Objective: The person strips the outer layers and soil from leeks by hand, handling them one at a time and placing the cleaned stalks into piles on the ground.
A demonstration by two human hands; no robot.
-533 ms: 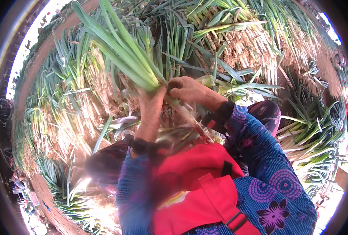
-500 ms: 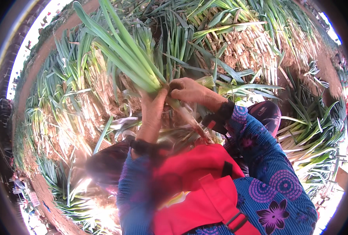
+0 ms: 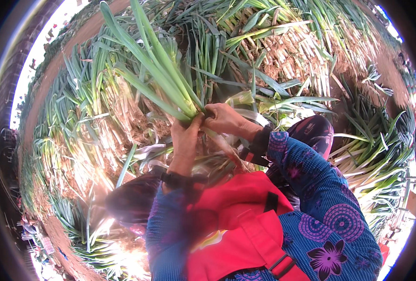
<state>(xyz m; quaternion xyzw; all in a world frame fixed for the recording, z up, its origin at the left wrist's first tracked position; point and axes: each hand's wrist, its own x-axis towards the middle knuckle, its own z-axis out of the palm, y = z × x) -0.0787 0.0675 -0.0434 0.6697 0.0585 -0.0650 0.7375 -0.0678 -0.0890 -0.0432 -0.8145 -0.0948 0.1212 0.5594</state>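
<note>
A large green onion [image 3: 170, 77] slants across in front of me, its long green leaves pointing up and to the left. Its pale stalk [image 3: 225, 149] runs down right beneath my hands toward my lap. My left hand [image 3: 185, 138] is closed around the onion where leaves meet stalk, thumb on top. Right beside it, my right hand [image 3: 229, 121] is closed with its fingertips pinching at the same spot. What exactly those fingertips grip, perhaps an outer leaf layer, is hidden.
Piled green onions with rooty white ends lie to the left [image 3: 105, 136] and at the far right [image 3: 297, 56]. More onions [image 3: 362, 164] lie beside my right knee [image 3: 314, 133]. Loose leaves and peelings [image 3: 151, 152] are scattered before me. A red apron [image 3: 236, 225] covers my lap.
Both hands and the onion have shifted slightly lower in the picture, still together. My right hand has closed in more tightly beside the left thumb.
</note>
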